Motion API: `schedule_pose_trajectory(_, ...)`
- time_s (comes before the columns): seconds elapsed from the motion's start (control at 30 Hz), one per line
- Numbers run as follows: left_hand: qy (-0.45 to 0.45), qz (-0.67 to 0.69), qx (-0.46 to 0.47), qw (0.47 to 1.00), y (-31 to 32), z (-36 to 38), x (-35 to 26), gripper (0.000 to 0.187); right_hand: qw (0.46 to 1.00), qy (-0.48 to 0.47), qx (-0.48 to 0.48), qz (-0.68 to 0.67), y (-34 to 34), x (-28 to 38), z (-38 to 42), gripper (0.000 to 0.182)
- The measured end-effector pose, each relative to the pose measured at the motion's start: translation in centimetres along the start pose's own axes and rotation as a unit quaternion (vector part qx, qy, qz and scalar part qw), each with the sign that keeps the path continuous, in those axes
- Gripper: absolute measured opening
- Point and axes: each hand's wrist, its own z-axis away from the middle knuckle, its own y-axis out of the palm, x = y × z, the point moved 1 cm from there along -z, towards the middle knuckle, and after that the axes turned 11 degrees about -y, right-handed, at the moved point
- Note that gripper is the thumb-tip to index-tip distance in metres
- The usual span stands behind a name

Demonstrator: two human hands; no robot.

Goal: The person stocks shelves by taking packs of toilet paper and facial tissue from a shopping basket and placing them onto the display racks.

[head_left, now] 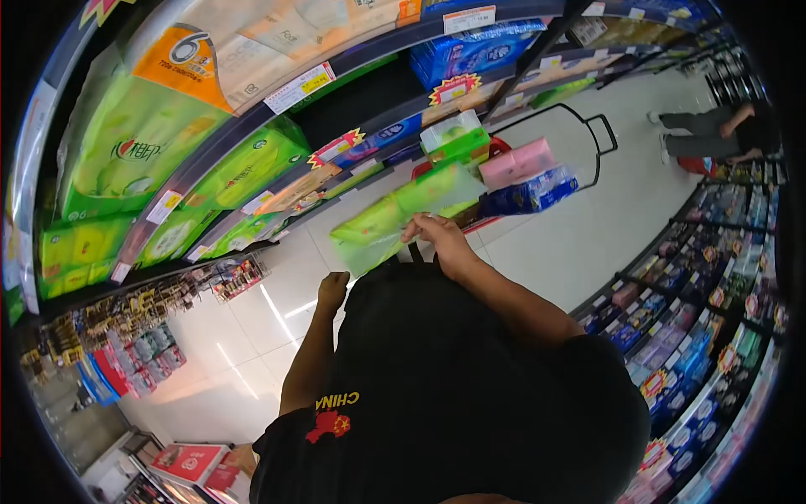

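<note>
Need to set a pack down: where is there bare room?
Floor between the nearer red basket and shelves at picture right; also the dark shelf gap between green packs and blue packs. Crowded: the basket, heaped with packs, by the right hand.

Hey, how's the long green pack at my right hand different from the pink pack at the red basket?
The green pack is bright green with loose clear film at its ends; the pink pack is pale pink.
The green pack looks longer than the pink pack.
Your right hand grips the green pack; the pink pack sits at the red basket, untouched.
Both are longer than wide.
</note>
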Motion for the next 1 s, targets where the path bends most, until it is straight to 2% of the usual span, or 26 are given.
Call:
schedule_pose_trajectory(0.1, 0.028, -0.009, 0.004, 1.000, -2.0, -0.4, -0.1, 0.047, 0.995, 0.060, -0.077, -0.013, -0.5, -4.8, 1.2, 0.030)
schedule_pose_trajectory(0.17, 0.014, -0.019, 0.013, 1.000, -3.1, -0.8, 0.5, 0.048, 0.987, 0.092, -0.125, -0.050, -0.6, -7.5, 2.4, 0.029)
schedule_pose_trajectory(0.27, 0.001, -0.049, 0.021, 0.999, -4.4, -1.2, 1.9, 0.049, 0.976, 0.093, -0.195, -0.035, -1.3, -10.5, 4.0, 0.029)
schedule_pose_trajectory(0.37, -0.009, -0.063, 0.031, 0.998, -5.3, -1.1, 3.2, 0.048, 0.967, 0.086, -0.238, -0.019, -2.1, -12.0, 5.7, 0.028)
schedule_pose_trajectory(0.47, -0.021, -0.055, 0.046, 0.997, -5.7, -1.6, 4.1, 0.047, 0.951, 0.146, -0.273, -0.020, -2.1, -11.7, 6.2, 0.025)
schedule_pose_trajectory(0.77, 0.028, -0.004, 0.031, 0.999, -6.2, -2.0, 1.9, 0.044, 0.951, 0.183, -0.248, -0.031, -1.5, -12.1, 4.3, 0.024)
schedule_pose_trajectory(0.9, 0.049, 0.003, 0.018, 0.999, -6.5, -1.4, 1.7, 0.043, 0.958, 0.171, -0.224, -0.058, -0.9, -12.5, 3.1, 0.022)
schedule_pose_trajectory(1.0, 0.028, 0.017, 0.010, 0.999, -7.0, -0.6, 2.0, 0.043, 0.963, 0.173, -0.198, -0.064, -0.1, -11.6, 2.1, 0.023)
